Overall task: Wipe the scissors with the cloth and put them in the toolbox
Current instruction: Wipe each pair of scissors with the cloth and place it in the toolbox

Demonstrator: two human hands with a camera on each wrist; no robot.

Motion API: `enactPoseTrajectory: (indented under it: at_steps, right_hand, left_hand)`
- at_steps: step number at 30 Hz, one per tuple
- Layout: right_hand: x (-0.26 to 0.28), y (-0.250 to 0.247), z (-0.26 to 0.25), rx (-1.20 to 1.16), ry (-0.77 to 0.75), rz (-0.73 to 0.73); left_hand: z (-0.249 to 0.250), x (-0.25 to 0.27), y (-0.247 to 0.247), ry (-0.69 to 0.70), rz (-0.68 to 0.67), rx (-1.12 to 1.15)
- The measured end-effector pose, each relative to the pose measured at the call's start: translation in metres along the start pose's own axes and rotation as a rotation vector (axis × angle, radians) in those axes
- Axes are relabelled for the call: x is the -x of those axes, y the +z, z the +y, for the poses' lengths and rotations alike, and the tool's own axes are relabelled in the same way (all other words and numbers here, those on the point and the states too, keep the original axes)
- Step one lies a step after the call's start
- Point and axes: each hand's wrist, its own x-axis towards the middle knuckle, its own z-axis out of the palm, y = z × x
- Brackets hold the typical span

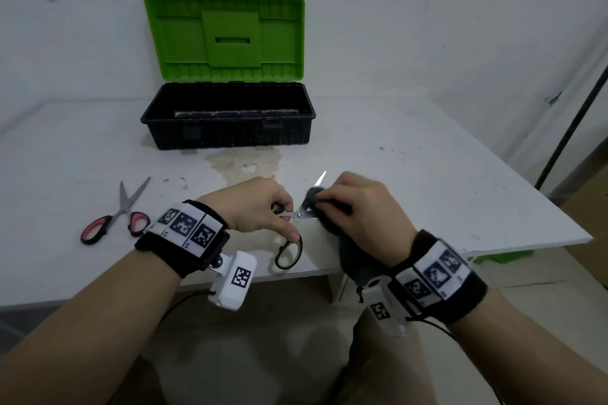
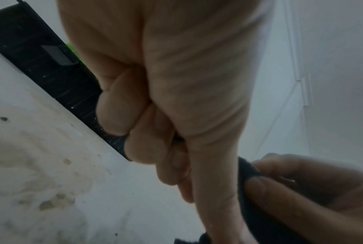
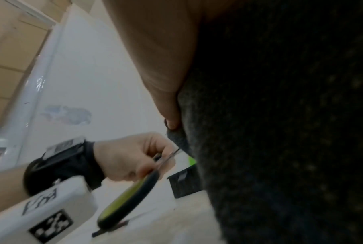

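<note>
In the lower middle of the head view, the left hand (image 1: 260, 207) is curling its fingers and thumb around the upper handle of the green-handled scissors (image 1: 289, 250), its grip clamped on them just above the near edge of the white bench (image 1: 427, 194). The lower handle loop is hanging free below the fingers. Just right of it, the right hand (image 1: 365, 210) is pinching the dark grey cloth (image 1: 332, 223) around the blades, its grip closed on the fabric, with one bright blade tip sticking out toward the upper left of the hand. The rest of the cloth is trailing down under the right wrist.

In the right wrist view the cloth (image 3: 280, 132) is filling the right half of the frame, and the left hand (image 3: 130, 158) is holding the scissors (image 3: 130, 198) at lower centre.

At the upper middle of the head view the toolbox (image 1: 227, 115) is standing open on the bench, green lid upright against the wall. A second pair, the red-handled scissors (image 1: 115, 217), is lying flat at the left of the frame, well apart from both hands.
</note>
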Motion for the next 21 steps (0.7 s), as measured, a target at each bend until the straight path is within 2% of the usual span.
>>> enactPoseTrajectory:
  at_steps: [3, 5, 9, 11, 14, 18, 21]
  right_hand:
    - [0.0, 0.017, -0.004, 0.034, -0.03, -0.09]
    - [-0.004, 0.02, 0.004, 0.013, 0.02, -0.043]
    - [-0.017, 0.01, 0.027, 0.015, 0.265, 0.089]
    - [-0.019, 0.002, 0.034, 0.04, 0.329, 0.15]
    - [-0.01, -0.011, 0.023, 0.044, 0.273, 0.232]
    - [0.006, 0.003, -0.011, -0.005, 0.077, 0.02]
    - [0.008, 0.021, -0.015, -0.001, 0.055, -0.083]
  left_hand:
    - [0.007, -0.001, 0.003, 0.014, -0.009, -0.017]
    - [0.009, 0.002, 0.004, 0.024, -0.005, -0.045]
    - [0.009, 0.007, 0.006, 0.026, -0.032, -0.007]
    - [0.007, 0.008, 0.006, 0.006, -0.018, 0.041]
    - [0.003, 0.008, 0.002, -0.027, 0.026, 0.058]
    - [0.006, 0.006, 0.002, -0.045, 0.053, 0.014]
    - [0.013, 0.005, 0.006, -0.05, 0.066, -0.007]
